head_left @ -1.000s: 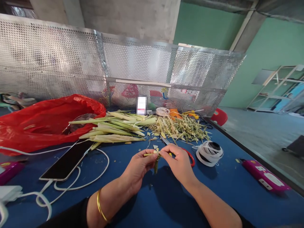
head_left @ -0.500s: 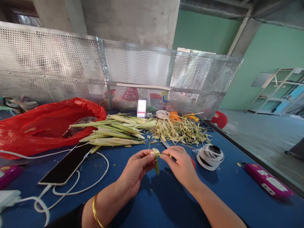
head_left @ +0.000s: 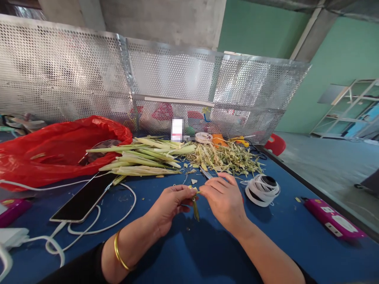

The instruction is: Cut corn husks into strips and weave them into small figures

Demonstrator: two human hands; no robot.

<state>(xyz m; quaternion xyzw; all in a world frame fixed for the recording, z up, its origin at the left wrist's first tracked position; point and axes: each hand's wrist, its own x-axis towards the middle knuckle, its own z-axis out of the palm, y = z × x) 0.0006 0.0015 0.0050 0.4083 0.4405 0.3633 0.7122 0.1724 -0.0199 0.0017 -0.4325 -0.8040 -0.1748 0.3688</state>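
Between thumb and fingers my left hand (head_left: 169,204) pinches a small folded piece of corn husk (head_left: 196,210), whose greenish tail hangs down. My right hand (head_left: 226,203) is closed at the piece's right side, its fingertips on a thin strip end of it. Most of the strip is hidden by the fingers. Just behind the right hand lie scissors, with the blades (head_left: 205,172) showing and the handles mostly covered. Long pale green husks (head_left: 148,159) lie in a heap beyond my left hand. Shredded husk scraps (head_left: 227,158) are piled beyond my right hand.
A spool of white cord (head_left: 262,190) stands right of my hands. On the left are a black phone (head_left: 79,201), a looping white cable (head_left: 134,203) and a red plastic bag (head_left: 59,157). A purple box (head_left: 334,219) lies at right. Perforated metal panels (head_left: 174,75) border the table's back.
My right hand has turned, its back now facing up more, with the fingers still at the piece. A small pale scrap now shows on the table behind the hands. The view has tilted slightly.
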